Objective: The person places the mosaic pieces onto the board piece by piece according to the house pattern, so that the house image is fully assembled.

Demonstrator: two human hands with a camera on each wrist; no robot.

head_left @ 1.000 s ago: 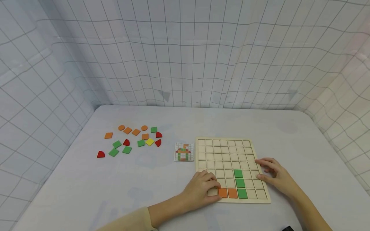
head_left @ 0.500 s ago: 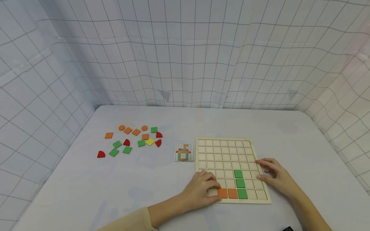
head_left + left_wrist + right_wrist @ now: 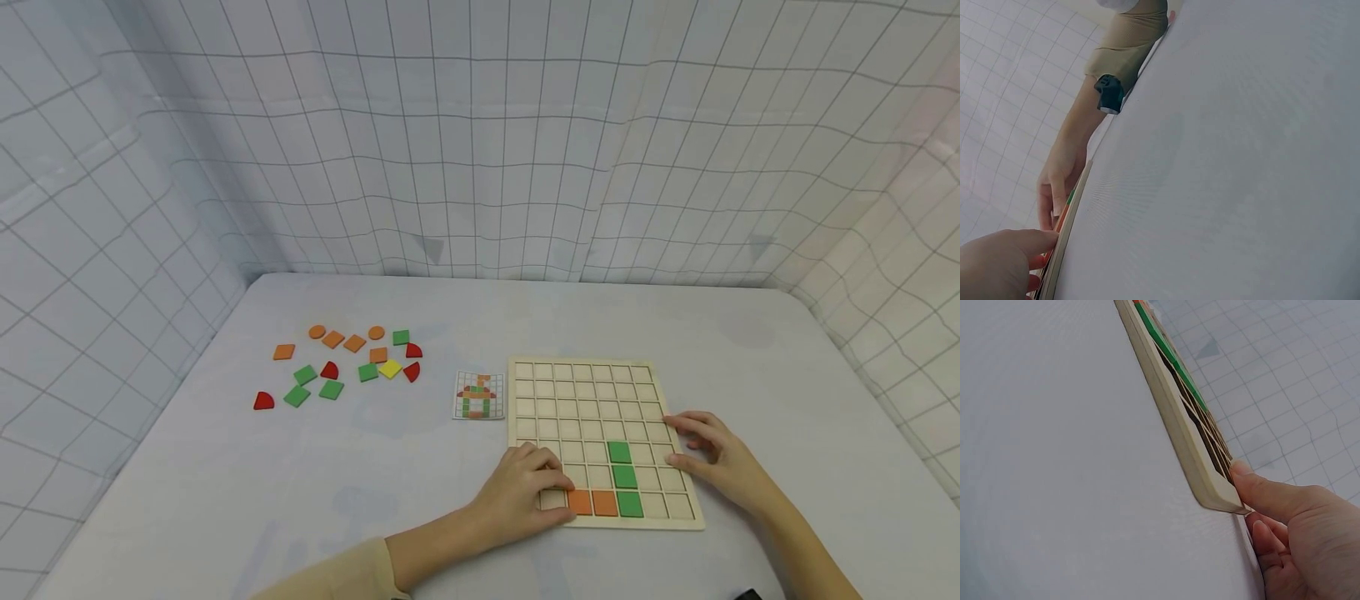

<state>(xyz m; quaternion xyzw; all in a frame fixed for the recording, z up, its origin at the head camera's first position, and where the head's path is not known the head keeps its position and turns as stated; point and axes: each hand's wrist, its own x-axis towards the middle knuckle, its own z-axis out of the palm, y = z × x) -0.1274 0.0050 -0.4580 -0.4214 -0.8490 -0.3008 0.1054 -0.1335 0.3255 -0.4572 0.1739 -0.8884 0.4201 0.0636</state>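
My left hand (image 3: 517,492) lies over the front left of a wooden grid board (image 3: 566,411). Its thumb and forefinger pinch the left orange square tile (image 3: 580,502) in the board's front row, at the tile's near and far edges. A second orange square tile (image 3: 604,503) sits right beside it. Three green square tiles (image 3: 625,477) run up one column from the front row. At the board's right side, my right hand (image 3: 712,458) touches the rim with thumb and fingertips spread apart. In the right wrist view, the thumb (image 3: 1272,495) lies on the board's edge.
A small pattern card (image 3: 478,395) lies just left of the board. Further left are scattered loose pieces: orange squares (image 3: 355,342), orange discs (image 3: 317,332), green squares (image 3: 332,389), red quarter-circles (image 3: 263,401) and a yellow square (image 3: 391,368). Gridded white curtains (image 3: 480,150) surround the table.
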